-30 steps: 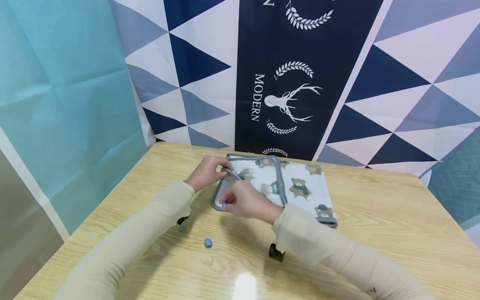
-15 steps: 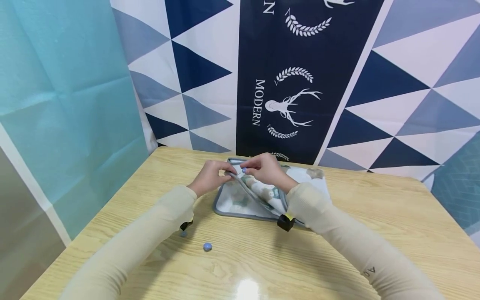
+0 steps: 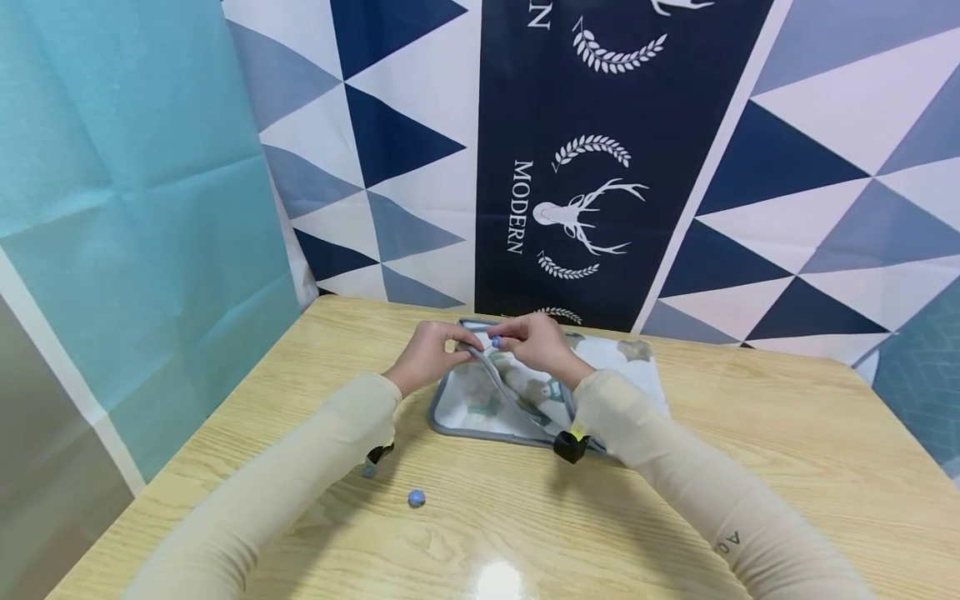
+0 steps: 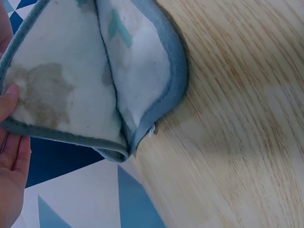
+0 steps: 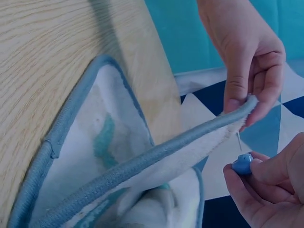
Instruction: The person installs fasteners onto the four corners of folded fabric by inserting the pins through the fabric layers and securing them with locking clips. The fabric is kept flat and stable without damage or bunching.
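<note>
A folded white blanket (image 3: pixel 465 400) with bear prints and grey-blue edging lies at the back of the table. My left hand (image 3: pixel 431 354) pinches a lifted corner of it between thumb and fingers, so the top layer stands away from the lower one. From that corner a thin pale pin (image 5: pixel 239 141) sticks out in the right wrist view. Just beyond the pin's tip, my right hand (image 3: pixel 540 343) pinches a small round blue cap (image 5: pixel 242 165), apart from the cloth. Whether the cap has a hole is too small to tell.
On the table in front of the blanket lies another small blue round piece (image 3: pixel 416 498). A smaller blue-grey piece (image 3: pixel 368 471) lies near the left wrist's black camera. A patterned cloth wall (image 3: pixel 420 167) rises behind the table (image 3: pixel 750 433), and a teal sheet (image 3: pixel 187 217) hangs at left.
My right hand has moved up and away from the blanket's near corner to beside my left hand, carrying the blue cap. The blanket's upper layer now stands raised in my left hand.
</note>
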A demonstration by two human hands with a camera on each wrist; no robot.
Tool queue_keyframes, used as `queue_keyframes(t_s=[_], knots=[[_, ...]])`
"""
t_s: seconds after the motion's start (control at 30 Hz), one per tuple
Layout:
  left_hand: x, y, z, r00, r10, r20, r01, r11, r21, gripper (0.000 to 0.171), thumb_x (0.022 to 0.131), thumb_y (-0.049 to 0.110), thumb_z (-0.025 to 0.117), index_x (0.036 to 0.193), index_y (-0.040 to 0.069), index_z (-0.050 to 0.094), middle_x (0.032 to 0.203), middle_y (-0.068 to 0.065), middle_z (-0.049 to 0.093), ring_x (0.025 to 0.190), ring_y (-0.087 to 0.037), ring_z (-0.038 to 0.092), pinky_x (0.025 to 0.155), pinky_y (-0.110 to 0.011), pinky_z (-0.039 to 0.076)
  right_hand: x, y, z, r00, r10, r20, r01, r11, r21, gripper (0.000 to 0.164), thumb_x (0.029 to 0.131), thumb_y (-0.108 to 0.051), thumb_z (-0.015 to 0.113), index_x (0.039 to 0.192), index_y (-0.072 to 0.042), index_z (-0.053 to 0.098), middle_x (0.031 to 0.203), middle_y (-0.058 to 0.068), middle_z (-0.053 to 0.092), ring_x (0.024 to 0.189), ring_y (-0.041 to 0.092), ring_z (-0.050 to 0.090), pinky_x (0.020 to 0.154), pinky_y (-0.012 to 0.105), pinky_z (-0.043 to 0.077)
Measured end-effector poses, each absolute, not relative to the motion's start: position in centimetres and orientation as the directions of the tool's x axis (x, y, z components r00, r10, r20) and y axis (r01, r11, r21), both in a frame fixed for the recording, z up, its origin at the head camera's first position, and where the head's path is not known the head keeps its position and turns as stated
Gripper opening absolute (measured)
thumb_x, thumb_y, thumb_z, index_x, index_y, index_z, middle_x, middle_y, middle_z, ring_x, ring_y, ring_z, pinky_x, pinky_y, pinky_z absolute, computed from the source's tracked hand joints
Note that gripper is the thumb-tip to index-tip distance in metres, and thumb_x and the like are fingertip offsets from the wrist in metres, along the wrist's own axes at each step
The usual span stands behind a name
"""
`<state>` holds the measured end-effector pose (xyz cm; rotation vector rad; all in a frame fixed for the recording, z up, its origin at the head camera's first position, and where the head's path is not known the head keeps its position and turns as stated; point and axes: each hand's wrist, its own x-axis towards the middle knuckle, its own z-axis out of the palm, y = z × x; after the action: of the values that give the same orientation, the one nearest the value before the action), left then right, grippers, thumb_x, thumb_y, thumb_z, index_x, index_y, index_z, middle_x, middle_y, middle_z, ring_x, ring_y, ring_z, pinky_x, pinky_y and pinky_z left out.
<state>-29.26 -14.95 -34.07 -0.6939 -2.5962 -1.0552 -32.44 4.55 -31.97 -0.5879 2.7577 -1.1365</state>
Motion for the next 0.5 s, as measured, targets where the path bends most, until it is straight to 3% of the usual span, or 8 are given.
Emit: queue_keyframes(t_s=[0.5], knots=[[-29.35, -14.88, -34.42, -0.856, 0.333, 0.396, 0.516, 0.607, 0.604, 0.009, 0.082, 0.008, 0.074, 0.090, 0.012, 0.076, 0.092, -0.002, 0.076, 0.089, -0.014, 0.068, 0.083, -0.030, 0.055, -32.01, 4.24, -32.71, -0.897, -0.428, 0.111, -0.376, 0.606, -0.701, 0.022, 0.091, -0.009, 0.064, 0.111, -0.012, 0.073, 0.109, 0.010, 0.073, 0.086, 0.013, 0.062, 0.067, 0.018, 0.049]])
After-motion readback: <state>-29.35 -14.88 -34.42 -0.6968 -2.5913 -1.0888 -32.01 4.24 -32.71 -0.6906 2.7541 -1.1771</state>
